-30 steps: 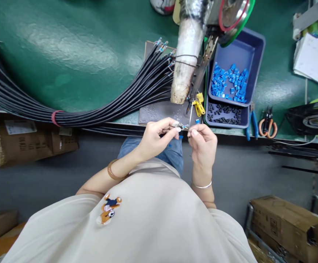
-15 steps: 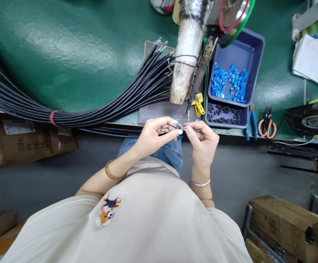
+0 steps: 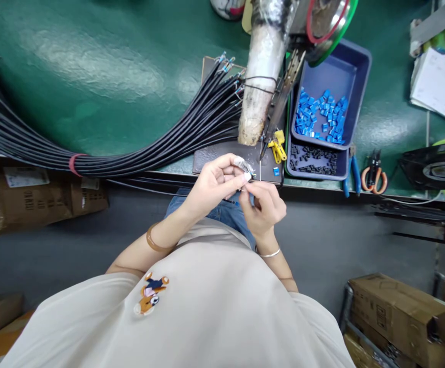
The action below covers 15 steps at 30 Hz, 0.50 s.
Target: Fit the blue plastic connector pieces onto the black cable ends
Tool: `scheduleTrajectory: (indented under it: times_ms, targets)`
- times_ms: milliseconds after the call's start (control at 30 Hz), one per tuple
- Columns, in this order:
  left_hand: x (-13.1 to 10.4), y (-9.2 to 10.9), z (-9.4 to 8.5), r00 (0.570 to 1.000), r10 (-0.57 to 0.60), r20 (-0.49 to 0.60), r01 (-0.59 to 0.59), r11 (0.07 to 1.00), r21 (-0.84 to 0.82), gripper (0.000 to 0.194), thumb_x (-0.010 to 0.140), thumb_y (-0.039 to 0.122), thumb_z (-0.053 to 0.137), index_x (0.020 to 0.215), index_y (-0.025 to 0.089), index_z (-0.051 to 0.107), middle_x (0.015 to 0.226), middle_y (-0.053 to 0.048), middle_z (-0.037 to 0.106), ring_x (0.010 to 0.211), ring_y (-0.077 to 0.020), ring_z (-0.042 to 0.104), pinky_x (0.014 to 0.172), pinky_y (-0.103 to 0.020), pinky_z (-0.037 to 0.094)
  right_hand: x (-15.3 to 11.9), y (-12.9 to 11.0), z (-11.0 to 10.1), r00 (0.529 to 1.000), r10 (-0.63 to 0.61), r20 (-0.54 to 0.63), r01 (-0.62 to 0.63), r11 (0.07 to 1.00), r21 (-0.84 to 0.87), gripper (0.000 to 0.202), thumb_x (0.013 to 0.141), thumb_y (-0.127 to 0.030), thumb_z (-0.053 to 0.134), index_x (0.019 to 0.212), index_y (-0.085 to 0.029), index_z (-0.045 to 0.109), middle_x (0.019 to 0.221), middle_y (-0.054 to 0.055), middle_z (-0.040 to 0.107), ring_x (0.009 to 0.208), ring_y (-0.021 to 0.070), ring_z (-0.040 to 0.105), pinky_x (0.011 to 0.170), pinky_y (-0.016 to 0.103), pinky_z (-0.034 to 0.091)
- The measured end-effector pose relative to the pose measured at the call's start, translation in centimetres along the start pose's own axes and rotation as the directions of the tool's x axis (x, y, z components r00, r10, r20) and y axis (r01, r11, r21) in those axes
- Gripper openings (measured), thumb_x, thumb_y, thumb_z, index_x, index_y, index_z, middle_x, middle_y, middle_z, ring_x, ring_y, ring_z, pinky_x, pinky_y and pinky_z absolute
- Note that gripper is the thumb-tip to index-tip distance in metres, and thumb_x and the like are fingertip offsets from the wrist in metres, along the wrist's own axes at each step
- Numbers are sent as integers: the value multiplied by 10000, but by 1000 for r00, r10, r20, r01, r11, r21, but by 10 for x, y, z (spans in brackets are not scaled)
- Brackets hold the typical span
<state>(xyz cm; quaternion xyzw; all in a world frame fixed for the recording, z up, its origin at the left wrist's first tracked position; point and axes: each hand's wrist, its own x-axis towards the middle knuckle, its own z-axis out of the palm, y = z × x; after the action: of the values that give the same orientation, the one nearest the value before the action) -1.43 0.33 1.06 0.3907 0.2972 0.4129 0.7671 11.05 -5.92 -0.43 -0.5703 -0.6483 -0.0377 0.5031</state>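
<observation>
My left hand (image 3: pixel 216 181) is closed in a pinch on a cable end, and small coloured wire tips (image 3: pixel 253 175) show past its thumb. White wrapping covers one of its fingertips. Close against it, my right hand (image 3: pixel 264 204) is closed, thumb and forefinger pinching what looks like a thin wire; the fingers partly hide it. Just above the hands hangs a thin silvery strand (image 3: pixel 260 168) below a metal holder (image 3: pixel 283 102). A small blue connector (image 3: pixel 276 171) lies on the dark mat (image 3: pixel 218 158) by the bench edge.
A bundle of black cables (image 3: pixel 130 162), tied with a red band (image 3: pixel 74 163), lies at left. A wrapped nozzle (image 3: pixel 253 112) overhangs the mat. Right of it are yellow clips (image 3: pixel 278 147), a bin (image 3: pixel 354 102) of blue connectors, a tray (image 3: pixel 341 171) of black pieces, pliers (image 3: pixel 354 171) and cutters (image 3: pixel 374 174).
My right hand has moved left and down, towards my body. My left hand has shifted up slightly. The blue connector on the mat now shows fully.
</observation>
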Motion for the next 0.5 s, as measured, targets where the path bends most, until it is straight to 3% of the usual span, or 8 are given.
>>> scheduleTrajectory:
  times_ms: [67,133,200,300,400,500]
  targets:
    - [1,1,-1,999,-33,30,33,999,-5,165,769,225,758,844,157,628,612,47,537,422,-4,358,347,-131,248,5,2,-7,989,140,-37,-138,989,44,108,849,-171,649,897,-257,692,811,-5,685,667,96,600,538,238,420]
    - [2,2,-2,998,-45,51,44,999,9,133,780,216,747,843,152,649,601,46,525,429,-4,349,353,-132,234,13,2,-18,944,325,-50,-318,941,118,53,860,-223,661,877,-247,706,812,-2,666,654,96,576,522,243,401]
    - [1,1,-1,998,-35,56,33,999,36,123,787,218,739,839,151,649,612,41,540,428,-5,363,358,-133,259,22,2,-28,913,407,21,-404,899,169,38,848,-242,685,870,-242,717,819,-7,654,587,75,509,492,242,360]
    - [0,1,1,998,-29,64,21,993,112,138,795,238,726,839,147,632,634,30,577,421,-13,404,366,-137,318,30,-1,-38,924,348,159,-370,918,142,58,832,-222,708,881,-251,722,820,-20,659,539,61,452,519,251,390]
    - [0,0,3,997,-4,79,-10,983,184,134,792,229,716,830,136,626,659,18,601,463,-22,453,413,-132,375,32,-3,-40,946,224,236,-240,970,42,55,864,-205,666,884,-247,694,805,-15,661,623,93,539,632,276,471]
    - [0,-2,5,994,68,86,-85,974,211,96,764,172,705,786,131,620,694,14,604,568,-38,526,538,-133,454,32,-3,-41,942,127,312,-121,992,-36,56,887,-179,620,876,-229,643,804,-12,649,670,94,553,649,260,460]
